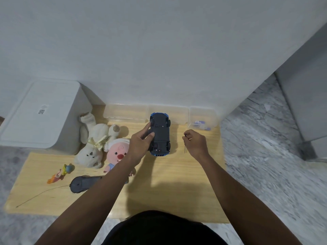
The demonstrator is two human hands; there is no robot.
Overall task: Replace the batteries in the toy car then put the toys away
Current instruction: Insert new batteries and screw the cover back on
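1. The white storage box (38, 114) sits at the table's (168, 191) far left, its left edge cut off by the frame.
2. The toy car (160, 135) lies belly-up mid-table; the left hand (139, 145) grips its side, thumb on the underside.
3. The right hand (195, 143) has curled fingers pinching a thin tool (185, 147), too small to identify.
4. Items inside the clear container (203, 117) are blurred.

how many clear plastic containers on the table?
3, in a row along the wall: left one behind the plush toys, middle one behind the upturned toy car, right one holding small items. The white lidded bin isn't counted.
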